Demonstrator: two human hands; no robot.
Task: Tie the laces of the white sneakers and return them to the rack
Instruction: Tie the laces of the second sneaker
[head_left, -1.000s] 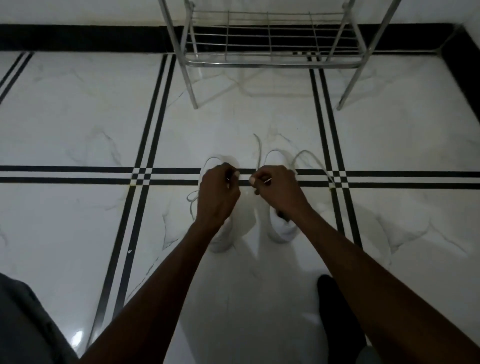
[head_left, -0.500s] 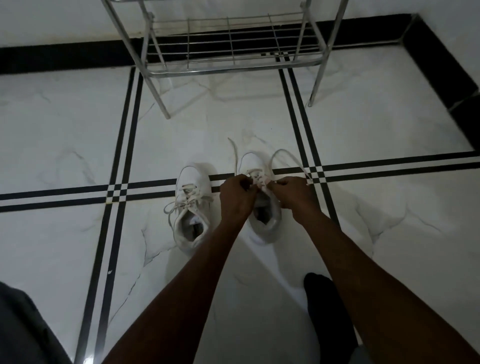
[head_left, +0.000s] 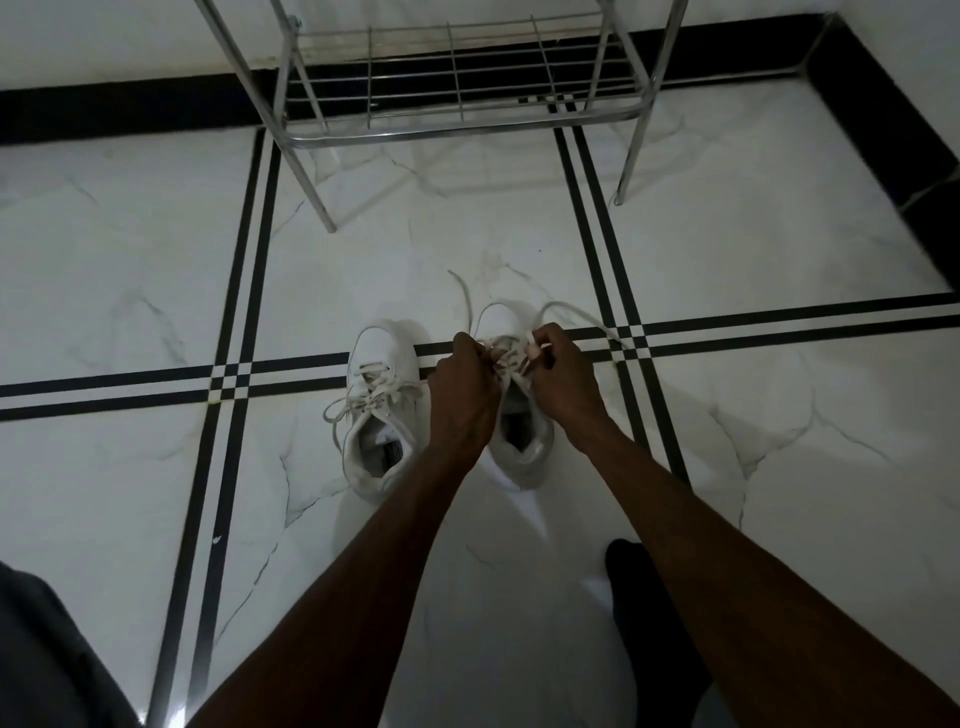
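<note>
Two white sneakers stand side by side on the marble floor, toes pointing toward the rack. The left sneaker (head_left: 382, 410) shows in full, with its laces lying loose over the tongue and spilling to its left. Both hands work over the right sneaker (head_left: 519, 441). My left hand (head_left: 462, 395) pinches one lace of that shoe, and my right hand (head_left: 561, 379) pinches the other lace (head_left: 576, 312), which loops out past the toe. The metal shoe rack (head_left: 462, 124) stands farther off, its lowest wire shelf bare.
White marble floor (head_left: 130, 260) with black double stripes crossing beside the shoes. A black skirting band (head_left: 130, 104) runs along the wall behind the rack and down the right side. My dark-socked foot (head_left: 644, 613) is at lower right, grey trouser cloth (head_left: 41, 654) at lower left.
The view has shifted, so the shoes sit farther right and lower. My left hand moved off the left sneaker, which is now uncovered, and both hands closed in over the right sneaker's laces.
</note>
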